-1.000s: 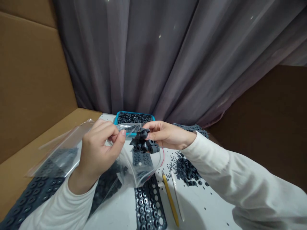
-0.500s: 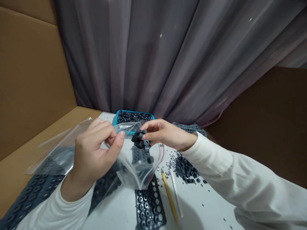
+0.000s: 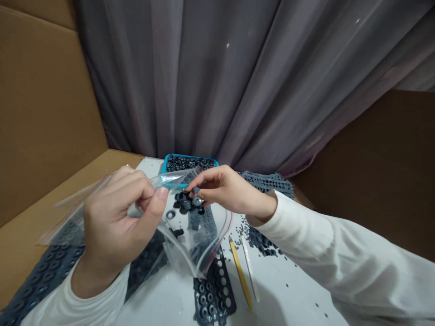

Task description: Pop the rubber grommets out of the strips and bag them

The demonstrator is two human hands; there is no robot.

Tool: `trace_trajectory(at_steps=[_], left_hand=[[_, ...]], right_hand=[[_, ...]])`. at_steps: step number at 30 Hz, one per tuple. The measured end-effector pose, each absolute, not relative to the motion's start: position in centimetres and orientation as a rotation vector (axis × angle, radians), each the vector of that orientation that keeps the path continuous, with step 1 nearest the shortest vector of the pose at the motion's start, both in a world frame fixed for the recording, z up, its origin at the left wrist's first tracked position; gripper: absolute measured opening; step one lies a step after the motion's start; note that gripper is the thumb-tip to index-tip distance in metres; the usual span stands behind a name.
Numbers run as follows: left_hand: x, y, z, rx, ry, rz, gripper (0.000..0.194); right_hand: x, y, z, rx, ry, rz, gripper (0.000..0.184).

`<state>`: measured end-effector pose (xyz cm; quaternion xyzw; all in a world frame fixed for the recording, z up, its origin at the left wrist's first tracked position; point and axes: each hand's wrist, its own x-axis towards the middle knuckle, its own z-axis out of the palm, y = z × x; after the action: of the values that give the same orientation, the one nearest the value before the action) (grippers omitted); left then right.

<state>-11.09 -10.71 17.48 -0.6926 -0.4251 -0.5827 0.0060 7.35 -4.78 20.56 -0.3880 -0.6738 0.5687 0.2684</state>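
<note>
Head view: left hand (image 3: 117, 222) pinches the clear zip bag (image 3: 192, 237) open at its top edge, right hand (image 3: 229, 190) clasps dark rubber rings (image 3: 186, 202) at the mouth; letting them drop in seems called for.

A clear zip bag (image 3: 193, 240) is pinched at its upper edge by the left hand (image 3: 117, 217), while a dark ring (image 3: 196, 201) is gripped by the right hand (image 3: 231, 190) above other rings (image 3: 183, 202) inside the bag, near a blue tray (image 3: 163, 166).
</note>
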Motion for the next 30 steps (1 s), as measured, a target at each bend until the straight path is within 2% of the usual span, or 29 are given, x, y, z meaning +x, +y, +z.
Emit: trace_trajectory(at_steps=[4, 17, 30], left_hand=[[-11.00, -10.76, 17.74, -2.152, -1.313, -1.830, 0.033], [-11.37, -10.93, 17.61, -2.119, -1.268, -1.897, 0.033], [-11.46, -10.46, 17.72, -2.104, -1.162, -1.957, 0.030]], right_hand=[[7.29, -5.00, 20.66, -1.044, -1.777, 1.572, 0.014], [7.55, -5.41, 21.23, -0.941, -1.533, 1.976, 0.021], [7.35, -5.48, 20.92, -0.951, -1.619, 1.918, 0.015]])
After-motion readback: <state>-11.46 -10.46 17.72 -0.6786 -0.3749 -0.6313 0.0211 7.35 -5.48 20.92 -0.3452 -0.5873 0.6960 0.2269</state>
